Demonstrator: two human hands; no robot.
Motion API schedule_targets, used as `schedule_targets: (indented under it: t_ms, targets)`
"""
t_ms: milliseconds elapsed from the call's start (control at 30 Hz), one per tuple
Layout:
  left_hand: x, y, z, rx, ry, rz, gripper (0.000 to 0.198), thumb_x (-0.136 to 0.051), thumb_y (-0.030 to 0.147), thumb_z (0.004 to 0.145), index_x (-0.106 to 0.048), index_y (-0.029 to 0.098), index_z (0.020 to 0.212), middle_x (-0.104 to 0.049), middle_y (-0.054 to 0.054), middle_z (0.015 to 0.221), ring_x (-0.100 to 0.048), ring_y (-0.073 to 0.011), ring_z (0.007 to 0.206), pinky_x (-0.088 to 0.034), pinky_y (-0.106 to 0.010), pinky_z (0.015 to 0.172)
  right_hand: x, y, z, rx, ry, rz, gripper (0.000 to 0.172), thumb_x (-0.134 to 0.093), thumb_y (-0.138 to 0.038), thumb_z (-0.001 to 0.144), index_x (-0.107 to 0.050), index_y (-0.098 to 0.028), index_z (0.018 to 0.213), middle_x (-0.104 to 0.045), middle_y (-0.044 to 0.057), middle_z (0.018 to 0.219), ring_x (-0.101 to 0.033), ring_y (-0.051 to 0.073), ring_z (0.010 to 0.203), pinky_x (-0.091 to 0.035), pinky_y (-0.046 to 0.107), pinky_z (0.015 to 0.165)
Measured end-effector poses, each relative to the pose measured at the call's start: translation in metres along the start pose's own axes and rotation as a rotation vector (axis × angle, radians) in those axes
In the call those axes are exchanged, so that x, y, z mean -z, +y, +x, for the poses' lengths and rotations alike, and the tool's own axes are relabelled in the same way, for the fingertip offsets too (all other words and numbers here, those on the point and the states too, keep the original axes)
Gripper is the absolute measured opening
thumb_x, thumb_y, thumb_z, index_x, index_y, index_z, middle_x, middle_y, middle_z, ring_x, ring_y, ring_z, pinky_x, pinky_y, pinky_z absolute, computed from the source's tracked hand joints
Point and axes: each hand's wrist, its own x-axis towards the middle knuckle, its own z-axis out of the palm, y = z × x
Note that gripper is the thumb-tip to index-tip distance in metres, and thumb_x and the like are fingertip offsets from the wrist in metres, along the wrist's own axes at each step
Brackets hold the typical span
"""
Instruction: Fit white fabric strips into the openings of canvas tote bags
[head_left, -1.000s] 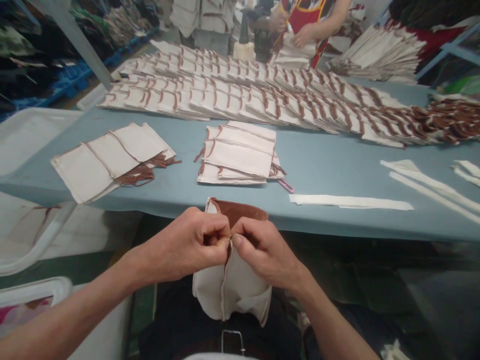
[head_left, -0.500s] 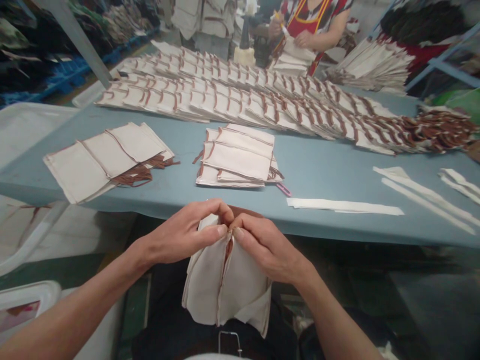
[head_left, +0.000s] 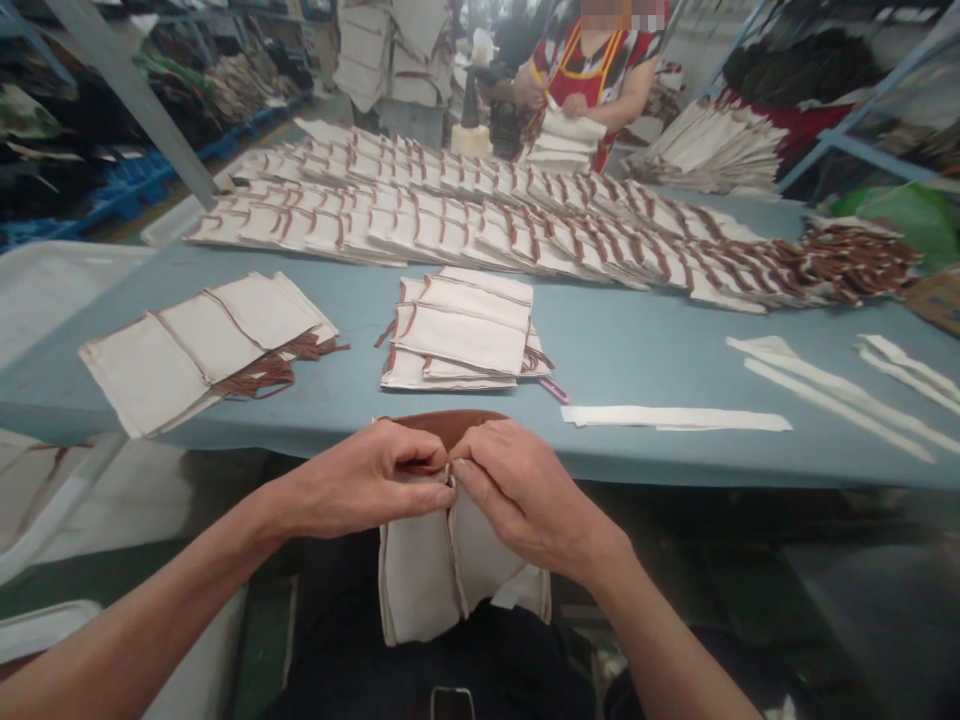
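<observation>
A cream cloth pouch [head_left: 420, 580] with a brown inside and a seam down its front hangs over my lap, just in front of the table edge. My left hand [head_left: 367, 480] pinches its top edge at the seam, thumb in front and fingers curled behind. Right beside it, my right hand [head_left: 525, 490] grips the same edge, the fingertips of both hands almost touching. What lies between the fingertips is too small to make out. Behind my hands, the brown inner face of the pouch's far side shows at the opening.
On the blue table [head_left: 637, 350] lie a small stack of pouches [head_left: 465, 335], another pile with brown cords [head_left: 202, 350], a pink tool [head_left: 555, 390] and white strips [head_left: 675, 418]. Long overlapping rows of pouches [head_left: 450, 215] run behind. Across the table a person in a red apron [head_left: 585, 75] handles cloth.
My left fingers have curled closer in over the pouch's edge. More of the brown inside shows behind my hands, and the pouch's lower part has shifted slightly right. The view has tilted a little.
</observation>
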Motion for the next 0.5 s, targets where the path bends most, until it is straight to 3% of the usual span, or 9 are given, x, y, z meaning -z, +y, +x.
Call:
schedule_targets:
  t_ms: [167,367,433,500]
  targets:
    - [-0.006,-0.001,-0.004,0.09,-0.001,-0.13,0.038,-0.057,0.043,0.093,-0.042,0.02,0.067,-0.03,0.008,0.066,-0.028,-0.0099,0.06,-0.023,-0.023,0.051,-0.005,0.003,0.002,0.008,0.049,-0.092,0.027,-0.038,-0.022,0.108,-0.053,-0.021,0.085,-0.06,0.004,0.082,-0.052,0.022,0.08,-0.04,0.036,0.082]
    - [-0.018,-0.009,-0.002,0.154,0.125,-0.013,0.032,-0.055,0.036,0.092,-0.044,0.019,0.067,-0.032,0.006,0.066,-0.032,-0.0105,0.06,-0.024,-0.023,0.053,-0.012,0.011,-0.003,0.02,0.191,-0.062,0.022,-0.042,-0.028,0.106,-0.058,-0.02,0.092,-0.069,0.007,0.09,-0.06,0.023,0.088,-0.045,0.038,0.089]
    - [-0.018,-0.009,-0.002,0.163,0.127,-0.005,0.031,-0.054,0.036,0.092,-0.049,0.019,0.068,-0.036,0.006,0.066,-0.034,-0.011,0.06,-0.026,-0.023,0.053,0.0,0.026,-0.01,-0.113,0.252,-0.135,0.023,-0.042,-0.034,0.107,-0.06,-0.019,0.106,-0.072,0.01,0.103,-0.064,0.023,0.1,-0.046,0.037,0.093]
    - [-0.017,-0.009,-0.002,0.16,0.114,-0.007,0.033,-0.054,0.039,0.093,-0.055,0.018,0.069,-0.042,0.004,0.067,-0.039,-0.0119,0.061,-0.03,-0.022,0.054,0.02,0.052,-0.018,-0.43,0.292,-0.355,0.03,-0.038,-0.037,0.109,-0.06,-0.019,0.118,-0.073,0.011,0.112,-0.067,0.023,0.103,-0.048,0.035,0.092]
